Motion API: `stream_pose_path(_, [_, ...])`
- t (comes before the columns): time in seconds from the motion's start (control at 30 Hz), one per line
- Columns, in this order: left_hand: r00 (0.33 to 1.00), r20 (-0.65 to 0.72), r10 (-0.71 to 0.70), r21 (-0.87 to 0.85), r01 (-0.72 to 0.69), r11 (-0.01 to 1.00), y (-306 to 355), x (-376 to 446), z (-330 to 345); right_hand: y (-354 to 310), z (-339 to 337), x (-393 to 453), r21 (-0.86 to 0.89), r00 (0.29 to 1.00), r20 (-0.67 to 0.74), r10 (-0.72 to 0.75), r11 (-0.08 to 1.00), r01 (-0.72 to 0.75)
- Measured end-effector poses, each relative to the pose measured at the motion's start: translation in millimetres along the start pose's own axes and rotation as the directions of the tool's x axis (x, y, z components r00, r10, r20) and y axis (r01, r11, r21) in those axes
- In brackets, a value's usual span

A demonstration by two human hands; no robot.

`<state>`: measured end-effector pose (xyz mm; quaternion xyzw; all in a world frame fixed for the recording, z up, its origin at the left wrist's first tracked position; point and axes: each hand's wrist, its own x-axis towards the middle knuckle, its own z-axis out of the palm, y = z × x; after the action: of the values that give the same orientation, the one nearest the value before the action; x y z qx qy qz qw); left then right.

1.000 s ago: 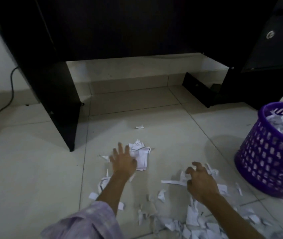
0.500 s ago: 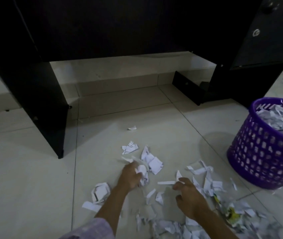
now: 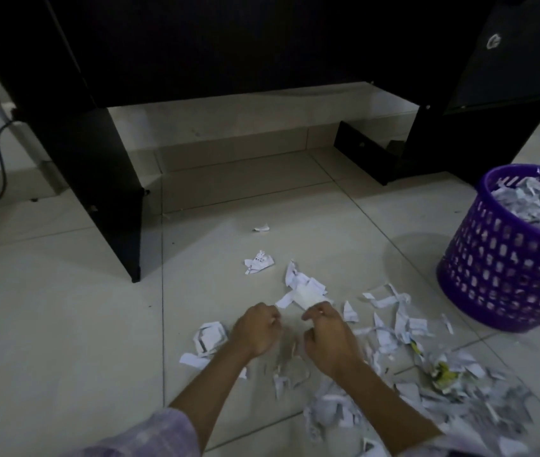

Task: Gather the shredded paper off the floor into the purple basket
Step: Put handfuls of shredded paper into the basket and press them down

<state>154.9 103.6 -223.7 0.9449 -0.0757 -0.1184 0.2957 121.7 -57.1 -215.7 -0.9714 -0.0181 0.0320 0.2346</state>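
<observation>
No legible text (scraps blurred)

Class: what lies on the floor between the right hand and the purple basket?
In the head view, loose shredded paper scraps lie between right hand and purple basket.

Both arms reach fwd & down from bottom of frame, forearms bare, converging toward centre. Left hand (image 3: pixel 257 331): back of hand up, fingers curled into a loose fist, knuckles fwd; can't tell if anything's inside. Left sleeve (image 3: pixel 150 437) pale lilac, pushed up near elbow. Right hand (image 3: pixel 329 338): just beside left, not touching, small gap between. Fingers curled, thumb and index tips brought together at the front; can't confirm a pinch. Wrists roughly straight, both hands low, about level w/ each other.
</observation>
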Motion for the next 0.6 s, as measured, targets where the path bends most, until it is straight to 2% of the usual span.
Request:
stream_pose_path(0.1, [0.989,-0.123,-0.086,0.127,0.101,0.987,-36,-13,-21,-33,16,7,0.032,0.988,0.101,-0.117,0.993,0.115])
stream_pose_path(0.17, [0.97,-0.164,-0.179,0.143,0.203,0.969,-60,-26,-32,-56,31,11,0.043,0.962,0.189,-0.197,0.98,0.193])
stream_pose_path(0.23, [0.952,-0.154,-0.265,0.144,0.287,0.947,-83,-40,-38,-77,47,14,-0.001,0.915,0.286,-0.285,0.955,0.298])
stream_pose_path(0.33, [0.927,-0.097,-0.363,0.128,0.373,0.919,-106,-56,-41,-100,67,16,-0.067,0.852,0.408,-0.33,0.919,0.388])
stream_pose_path(0.47, [0.939,-0.063,-0.338,0.066,0.342,0.937,-117,-68,-36,-110,101,18,-0.14,0.795,0.467,-0.386,0.856,0.498])
stream_pose_path(0.6, [0.962,-0.049,-0.269,-0.015,0.269,0.963,-105,-69,-33,-100,100,16,-0.197,0.814,0.41,-0.412,0.831,0.52])
